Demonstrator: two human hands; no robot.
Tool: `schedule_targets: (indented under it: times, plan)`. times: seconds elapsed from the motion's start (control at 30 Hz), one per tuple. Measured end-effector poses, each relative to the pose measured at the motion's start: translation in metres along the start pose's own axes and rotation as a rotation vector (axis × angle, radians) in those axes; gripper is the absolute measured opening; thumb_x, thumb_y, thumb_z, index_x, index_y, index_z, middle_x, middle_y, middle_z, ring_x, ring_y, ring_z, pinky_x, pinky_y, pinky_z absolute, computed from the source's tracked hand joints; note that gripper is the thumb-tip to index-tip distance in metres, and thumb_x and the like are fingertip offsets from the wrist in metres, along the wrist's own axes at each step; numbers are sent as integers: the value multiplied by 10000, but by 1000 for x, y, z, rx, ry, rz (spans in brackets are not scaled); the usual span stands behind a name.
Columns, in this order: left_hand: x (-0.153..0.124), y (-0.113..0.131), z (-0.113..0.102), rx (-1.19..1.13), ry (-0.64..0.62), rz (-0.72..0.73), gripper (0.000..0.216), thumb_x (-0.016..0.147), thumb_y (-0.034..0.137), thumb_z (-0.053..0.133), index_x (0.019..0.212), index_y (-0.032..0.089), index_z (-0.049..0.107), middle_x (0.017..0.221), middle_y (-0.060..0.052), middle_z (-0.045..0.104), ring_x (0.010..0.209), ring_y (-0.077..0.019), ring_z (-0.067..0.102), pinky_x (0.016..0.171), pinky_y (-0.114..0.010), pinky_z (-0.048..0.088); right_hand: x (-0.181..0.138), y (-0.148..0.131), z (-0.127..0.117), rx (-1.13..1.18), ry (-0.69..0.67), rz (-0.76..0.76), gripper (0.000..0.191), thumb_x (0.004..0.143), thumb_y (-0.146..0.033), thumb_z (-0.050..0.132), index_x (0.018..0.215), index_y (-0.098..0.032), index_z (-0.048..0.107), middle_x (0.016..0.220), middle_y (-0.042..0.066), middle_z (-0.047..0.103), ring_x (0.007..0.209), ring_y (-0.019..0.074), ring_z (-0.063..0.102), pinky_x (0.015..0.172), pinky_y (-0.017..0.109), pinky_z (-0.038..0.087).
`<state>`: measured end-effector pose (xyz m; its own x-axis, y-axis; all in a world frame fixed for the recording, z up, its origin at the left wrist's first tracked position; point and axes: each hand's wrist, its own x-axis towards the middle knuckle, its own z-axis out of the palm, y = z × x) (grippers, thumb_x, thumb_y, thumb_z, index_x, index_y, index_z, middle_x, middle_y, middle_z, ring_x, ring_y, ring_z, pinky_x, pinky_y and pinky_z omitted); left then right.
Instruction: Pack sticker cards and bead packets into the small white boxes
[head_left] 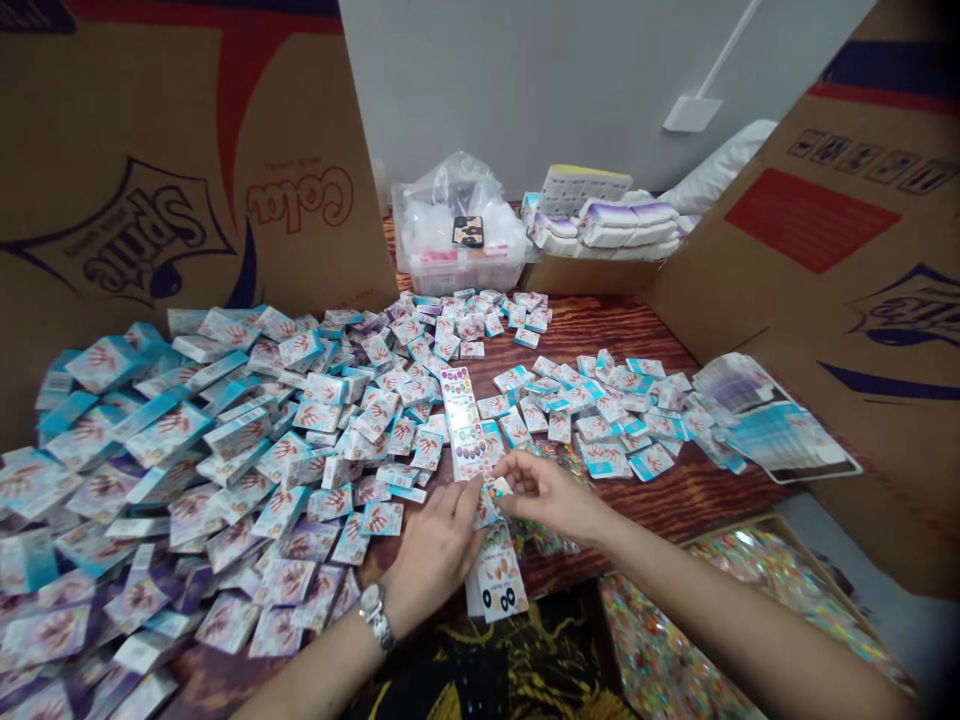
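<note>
"Over the worktop (592, 325), holding what?"
"Small box (487, 512), over printed sheets (498, 568): grip of left hand (442, 530) closed against its side; pinched too by right hand (551, 493), thumb and fingertip nearly meeting."

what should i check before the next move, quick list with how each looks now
1. Hands at the small printed box: ok, left hand and right hand meet at it.
2. Box flaps closed: cannot tell, the fingers hide much of it.
3. Printed strips close by: ok, they lie around and below the hands.
4. Bagged multicoloured pieces close by: ok, a mass lies below the right forearm.
5. Room left of the left hand: not ok, a heap of small boxes crowds that side.
6. Flat printed sheets squared up: not ok, they lie fanned out at the right.
</note>
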<state>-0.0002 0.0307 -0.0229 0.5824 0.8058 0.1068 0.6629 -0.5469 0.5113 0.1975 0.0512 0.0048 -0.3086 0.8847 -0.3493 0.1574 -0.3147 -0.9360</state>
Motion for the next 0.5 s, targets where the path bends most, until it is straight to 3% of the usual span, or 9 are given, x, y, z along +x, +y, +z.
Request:
schedule_targets:
  times: [0.33,0.5]
  plan:
    - [1,1,1,-107,72,64,560,824,117,489,1348,119,292,1180,-169,537,1086,-258,526,906,-415,488,1,-1,-1,-104,5,-43,164,732,-143,588,867,-201,516,699,-44,457,652,111,459,608,243,389]
    - [1,3,2,-73,65,73,540,835,107,465,1350,113,304,1248,-182,512,1179,-264,479,970,-443,452,-3,-12,-4,-422,-38,-154,244,741,-113,579,952,-215,510,718,-35,495,659,121,479,599,249,392]
